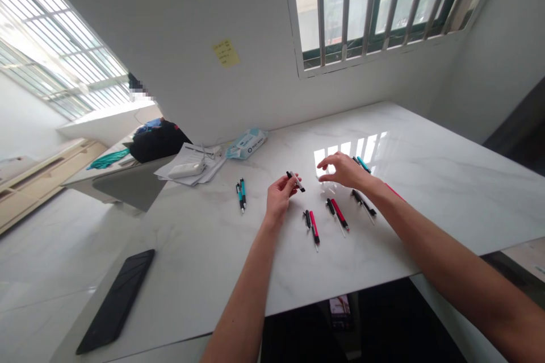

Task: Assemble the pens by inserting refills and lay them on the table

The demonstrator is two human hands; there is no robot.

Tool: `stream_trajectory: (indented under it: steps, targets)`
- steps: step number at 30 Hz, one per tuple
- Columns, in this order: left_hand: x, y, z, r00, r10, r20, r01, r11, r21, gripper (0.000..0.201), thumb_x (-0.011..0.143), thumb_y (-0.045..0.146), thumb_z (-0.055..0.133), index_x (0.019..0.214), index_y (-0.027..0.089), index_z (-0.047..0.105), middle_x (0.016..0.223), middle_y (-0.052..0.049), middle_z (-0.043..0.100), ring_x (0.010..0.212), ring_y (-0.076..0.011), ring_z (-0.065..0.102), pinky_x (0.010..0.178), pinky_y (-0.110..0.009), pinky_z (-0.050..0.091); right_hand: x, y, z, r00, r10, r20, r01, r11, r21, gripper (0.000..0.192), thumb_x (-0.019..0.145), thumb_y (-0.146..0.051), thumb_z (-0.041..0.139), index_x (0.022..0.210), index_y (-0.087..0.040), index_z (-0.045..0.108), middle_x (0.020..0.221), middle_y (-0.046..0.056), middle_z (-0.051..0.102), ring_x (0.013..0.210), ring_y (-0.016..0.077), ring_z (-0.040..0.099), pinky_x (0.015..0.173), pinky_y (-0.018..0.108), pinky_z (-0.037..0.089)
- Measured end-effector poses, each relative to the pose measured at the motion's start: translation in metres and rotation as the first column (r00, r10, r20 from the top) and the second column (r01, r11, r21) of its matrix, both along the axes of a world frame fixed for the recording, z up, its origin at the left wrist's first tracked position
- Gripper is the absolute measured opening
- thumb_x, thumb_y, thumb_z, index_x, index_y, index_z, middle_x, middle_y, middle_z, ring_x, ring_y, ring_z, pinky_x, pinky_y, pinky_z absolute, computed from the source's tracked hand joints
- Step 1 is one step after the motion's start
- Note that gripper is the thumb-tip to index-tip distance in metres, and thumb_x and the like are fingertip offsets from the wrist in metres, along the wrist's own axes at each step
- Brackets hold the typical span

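Black-and-white, the pen part (297, 181) pinched in the left hand (280, 195) needs, I judge, steady support; the right hand (344, 170), to its right, curves half-open, seemingly empty.

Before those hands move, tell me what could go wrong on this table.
The pen part held in the left hand could slip and drop. The right forearm appears close to the black pen pieces, so moving it might brush them out of place. The red pen tubes might roll if nudged.
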State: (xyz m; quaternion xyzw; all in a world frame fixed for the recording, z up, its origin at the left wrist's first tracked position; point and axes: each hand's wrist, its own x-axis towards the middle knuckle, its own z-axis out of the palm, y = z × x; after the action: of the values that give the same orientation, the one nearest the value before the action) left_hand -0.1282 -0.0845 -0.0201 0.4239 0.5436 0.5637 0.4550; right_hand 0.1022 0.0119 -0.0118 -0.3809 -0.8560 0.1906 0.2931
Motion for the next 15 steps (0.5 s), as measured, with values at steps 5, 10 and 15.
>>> stream_trajectory:
  steps: [5,10,15]
  targets:
    - [0.002,0.0,0.002,1.0,0.009,0.005,-0.009,0.999,0.044,0.055,0.073,0.058,0.085,0.112,0.02,0.078,0.112,-0.012,0.079,0.099,-0.0216,0.073,0.088,-0.032,0.052,0.006,0.013,-0.02,0.996,0.001,0.094,0.011,0.992,-0.125,0.012,0.078,-0.032,0.082,0.089,-0.026,0.083,0.086,0.004,0.078,0.077,0.0211,0.066,0.07,0.034,0.049]
    - [0.003,0.001,0.002,0.999,0.002,-0.032,0.001,0.996,0.093,0.056,0.073,0.059,0.084,0.111,0.018,0.079,0.104,-0.011,0.079,0.094,-0.02,0.072,0.085,-0.031,0.051,0.003,0.01,-0.018,0.987,0.006,0.159,0.017,0.989,-0.144,0.011,0.083,-0.027,0.074,0.088,-0.023,0.082,0.088,0.004,0.078,0.074,0.0163,0.066,0.067,0.028,0.046]
    - [0.004,-0.001,0.002,0.997,0.017,-0.08,-0.008,0.994,0.111,0.051,0.075,0.057,0.084,0.109,0.019,0.079,0.102,-0.01,0.08,0.091,-0.0193,0.072,0.077,-0.028,0.05,-0.001,0.003,-0.012,0.99,0.04,0.138,-0.018,0.987,-0.159,0.025,0.081,-0.038,0.079,0.102,-0.024,0.081,0.092,0.002,0.079,0.078,0.0169,0.067,0.071,0.027,0.045]
